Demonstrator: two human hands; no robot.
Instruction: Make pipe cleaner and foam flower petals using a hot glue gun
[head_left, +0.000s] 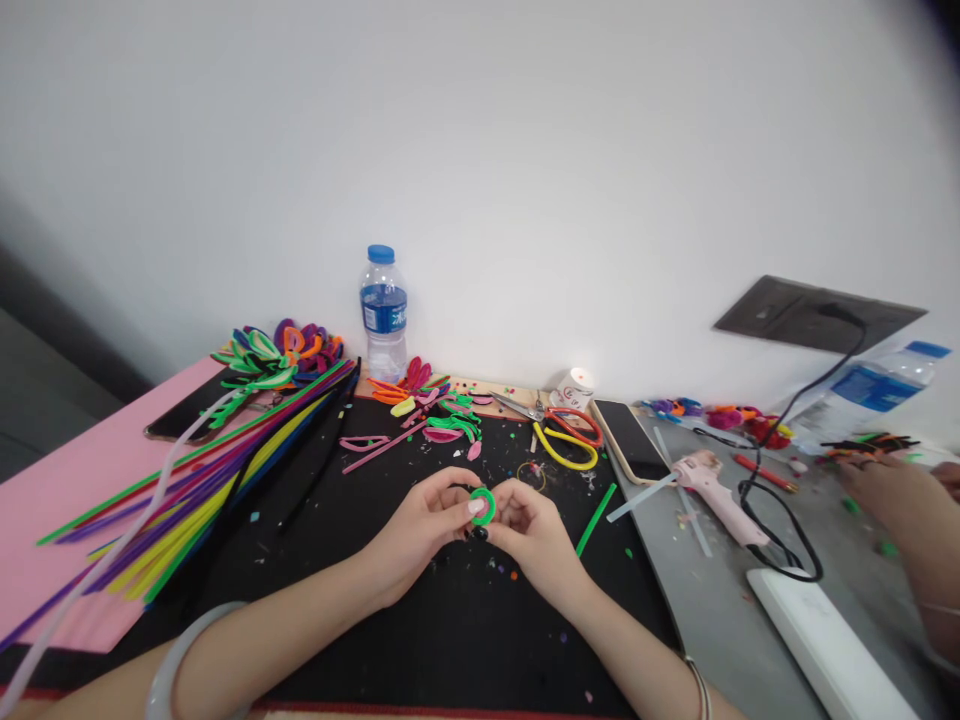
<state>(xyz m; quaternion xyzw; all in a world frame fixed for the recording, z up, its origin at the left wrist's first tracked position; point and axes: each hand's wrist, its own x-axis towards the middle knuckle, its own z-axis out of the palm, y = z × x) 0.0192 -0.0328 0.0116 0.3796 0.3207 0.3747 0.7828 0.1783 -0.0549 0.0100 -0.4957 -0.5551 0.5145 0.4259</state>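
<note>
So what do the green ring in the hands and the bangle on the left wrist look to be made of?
The green ring, pinched between the left hand and the right hand, looks like coiled pipe cleaner: fuzzy, matte, same as the stems nearby. The bangle looks smooth and translucent pale grey, perhaps jade or glass.

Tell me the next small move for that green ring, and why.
Probably keep winding: the left hand and right hand pinch the green ring between fingertips above the black mat, so the likely move is pressing its loose end flat. The end itself is too small to see.
</note>
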